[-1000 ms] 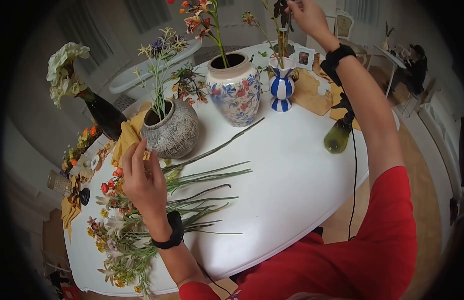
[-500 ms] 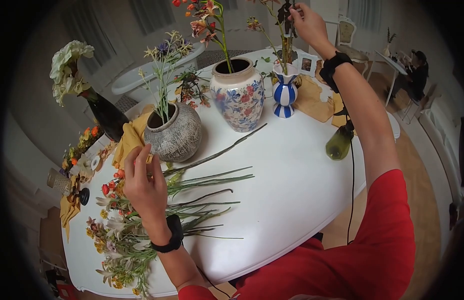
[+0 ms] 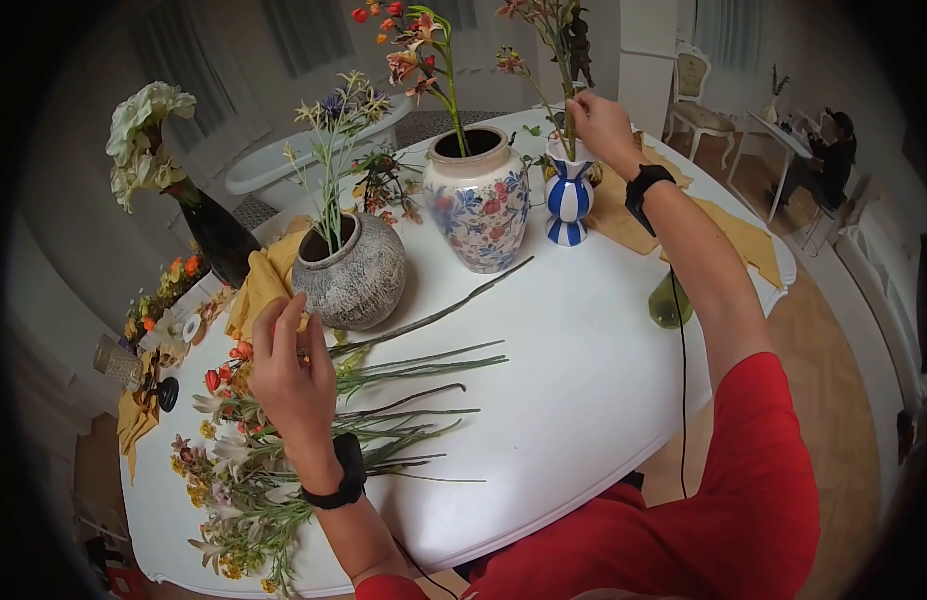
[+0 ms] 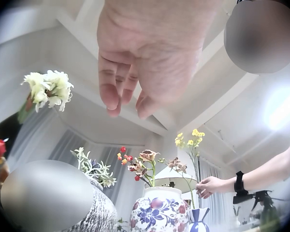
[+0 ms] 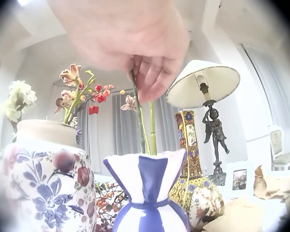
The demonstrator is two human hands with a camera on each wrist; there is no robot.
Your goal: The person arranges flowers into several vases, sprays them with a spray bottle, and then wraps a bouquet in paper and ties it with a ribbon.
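At the far side of the table, my right hand [image 3: 606, 132] pinches green flower stems [image 5: 141, 121] just above a blue-and-white striped vase [image 3: 568, 200]. In the right wrist view the stems run down into the vase's flared, wavy mouth. My left hand [image 3: 294, 385] is held over a spread of cut flowers [image 3: 239, 470], its fingers loosely bent with nothing between them. Beside the striped vase stands a floral-painted vase [image 3: 477, 220] with an orange and pink flower stem. Nearer the left hand, a round grey vase [image 3: 350, 280] holds thin spiky stems.
A dark vase [image 3: 216, 235] with white blooms leans at the left, by a yellow cloth [image 3: 264, 285]. Behind the striped vase are a patterned yellow vase [image 5: 195, 193] and a cherub lamp [image 5: 215, 133]. A green spray bottle [image 3: 670, 303] stands right. One person [image 3: 832, 150] sits farther off.
My right hand has come down toward the mouth of the striped vase, gripping the stems lower. The left hand has barely moved.
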